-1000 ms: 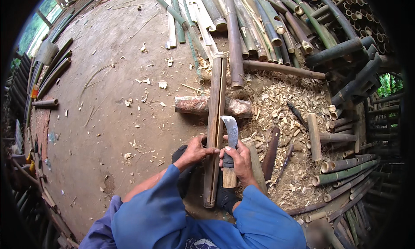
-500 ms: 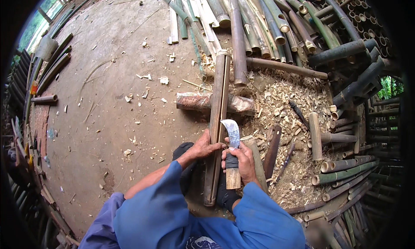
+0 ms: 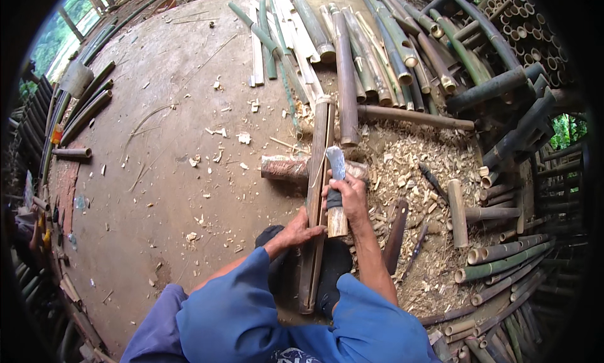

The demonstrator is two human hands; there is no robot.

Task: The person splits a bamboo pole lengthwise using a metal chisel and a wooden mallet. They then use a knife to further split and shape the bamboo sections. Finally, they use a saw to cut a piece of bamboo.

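Nearest the body, the lower end of 1 slotted bamboo pole (image 3: 316, 174) lies between the person's dark footwear (image 3: 340, 262), which shows on both sides of it. The left hand (image 3: 297, 231) is partly closed around the pole's lower half: the thumb lies across the top, while the other fingers go down the left side, their tips hidden. To the right of the pole lies 1 dark brown flat strip (image 3: 396, 237).

A little farther up, the right hand (image 3: 351, 196) is closed around the black-wrapped wooden handle of 1 knife (image 3: 336, 163). The curved blade points away from the body, right beside the pole's right edge; whether it touches cannot be told.

Beyond the hands, 1 reddish log (image 3: 283, 167) lies crosswise under the pole, showing on both sides. Well right of the pole is 1 short pale bamboo piece (image 3: 458, 213), near scattered wood chips (image 3: 434, 146) too many to count. Past the pole's far end, 1 brown cross-pole (image 3: 415, 115) lies to the right, with many bamboo lengths (image 3: 371, 54) behind it.
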